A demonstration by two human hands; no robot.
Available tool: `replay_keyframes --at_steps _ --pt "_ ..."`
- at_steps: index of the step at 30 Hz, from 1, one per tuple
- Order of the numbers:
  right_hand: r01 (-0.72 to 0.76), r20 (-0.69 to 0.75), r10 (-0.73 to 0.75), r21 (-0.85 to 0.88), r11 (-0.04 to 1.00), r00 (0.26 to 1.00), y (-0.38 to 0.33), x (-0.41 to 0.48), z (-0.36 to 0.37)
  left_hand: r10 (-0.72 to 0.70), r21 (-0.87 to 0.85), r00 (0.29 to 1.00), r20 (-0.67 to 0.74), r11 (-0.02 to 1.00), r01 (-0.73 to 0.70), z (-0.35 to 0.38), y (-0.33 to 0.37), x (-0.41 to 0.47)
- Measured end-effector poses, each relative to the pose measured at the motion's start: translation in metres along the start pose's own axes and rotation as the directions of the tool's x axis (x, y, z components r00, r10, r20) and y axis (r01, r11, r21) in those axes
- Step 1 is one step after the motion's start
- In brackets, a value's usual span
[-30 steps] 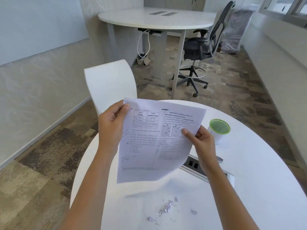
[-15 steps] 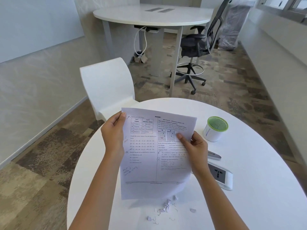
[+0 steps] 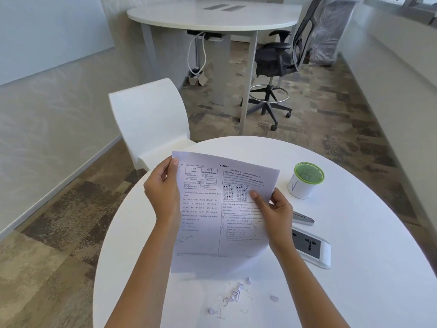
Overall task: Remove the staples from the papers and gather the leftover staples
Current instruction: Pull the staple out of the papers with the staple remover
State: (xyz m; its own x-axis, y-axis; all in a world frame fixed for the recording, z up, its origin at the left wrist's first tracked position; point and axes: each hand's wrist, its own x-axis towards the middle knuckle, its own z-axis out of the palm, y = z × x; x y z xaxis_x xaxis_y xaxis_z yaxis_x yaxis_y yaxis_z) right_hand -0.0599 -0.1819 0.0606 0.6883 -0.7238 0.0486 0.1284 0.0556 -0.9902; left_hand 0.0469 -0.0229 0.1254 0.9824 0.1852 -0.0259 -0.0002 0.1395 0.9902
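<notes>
White papers (image 3: 220,209), long axis upright: left hand (image 3: 163,195) pinches the top-left corner, right hand (image 3: 275,209) pinches the right edge; loose staples (image 3: 234,297) lie below, by the surface's (image 3: 354,292) near edge.

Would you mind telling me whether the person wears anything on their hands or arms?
The left hand and the right hand are bare: no gloves, rings or watch in view. The left forearm and right forearm are uncovered to the picture's lower edge; no sleeve shows.

Left hand (image 3: 163,195), right hand (image 3: 275,210): fingers (image 3: 256,195) curled.
</notes>
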Motion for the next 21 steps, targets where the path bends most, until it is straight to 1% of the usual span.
replay_keyframes --at_steps 3,7,9,11,12,13,14,15,16,17,18,19,20,21 --pt "-0.003 0.012 0.003 -0.006 1.000 1.000 0.001 0.000 -0.002 -0.062 -0.079 0.998 0.029 0.995 0.064 0.001 0.001 0.002" --pt "-0.042 0.088 0.047 -0.058 0.997 0.995 0.003 0.005 -0.006 -0.039 -0.057 0.999 0.009 0.998 0.039 0.003 -0.001 0.001" --pt "-0.042 0.096 0.051 -0.088 0.995 0.994 0.005 0.017 -0.012 -0.026 -0.046 1.000 -0.005 0.999 0.026 0.004 -0.001 0.002" --pt "0.006 0.068 0.006 -0.182 0.983 0.998 0.012 0.032 -0.022 -0.012 -0.034 1.000 -0.015 0.999 0.011 0.004 -0.002 0.004" --pt "0.038 0.051 -0.025 -0.277 0.960 0.998 0.018 0.040 -0.030 -0.008 -0.027 1.000 -0.013 1.000 0.007 0.004 -0.002 0.005" --pt "0.062 0.038 -0.051 -0.410 0.910 0.998 0.025 0.049 -0.039 -0.005 -0.018 1.000 -0.009 1.000 0.005 0.004 -0.002 0.005" --pt "0.060 0.034 -0.049 -0.569 0.820 0.998 0.034 0.058 -0.051 -0.004 -0.009 1.000 -0.009 1.000 0.004 0.004 -0.002 0.006" --pt "0.036 0.039 -0.011 -0.720 0.693 0.999 0.044 0.066 -0.064 -0.003 -0.002 1.000 -0.012 1.000 0.003 0.004 -0.001 0.006" --pt "0.003 0.045 0.064 -0.842 0.539 0.997 0.053 0.073 -0.077 -0.001 0.000 1.000 -0.016 1.000 0.001 0.004 -0.001 0.007" --pt "-0.024 0.038 0.151 -0.923 0.384 0.988 0.060 0.078 -0.088 0.001 0.002 1.000 -0.017 1.000 -0.001 0.004 0.000 0.006" --pt "-0.033 0.023 0.225 -0.969 0.244 0.974 0.065 0.081 -0.098 0.003 0.000 1.000 -0.015 1.000 -0.003 0.004 0.000 0.006" --pt "-0.022 0.015 0.273 -0.991 0.134 0.962 0.068 0.082 -0.105 0.006 0.001 1.000 -0.011 1.000 -0.006 0.004 0.000 0.006" --pt "-0.001 0.018 0.301 -0.998 0.061 0.954 0.070 0.083 -0.110 0.011 0.000 1.000 -0.005 1.000 -0.011 0.005 0.000 0.007" --pt "0.025 0.030 0.315 -0.999 0.020 0.949 0.072 0.083 -0.114 0.014 -0.003 1.000 -0.001 1.000 -0.014 0.005 0.000 0.007"
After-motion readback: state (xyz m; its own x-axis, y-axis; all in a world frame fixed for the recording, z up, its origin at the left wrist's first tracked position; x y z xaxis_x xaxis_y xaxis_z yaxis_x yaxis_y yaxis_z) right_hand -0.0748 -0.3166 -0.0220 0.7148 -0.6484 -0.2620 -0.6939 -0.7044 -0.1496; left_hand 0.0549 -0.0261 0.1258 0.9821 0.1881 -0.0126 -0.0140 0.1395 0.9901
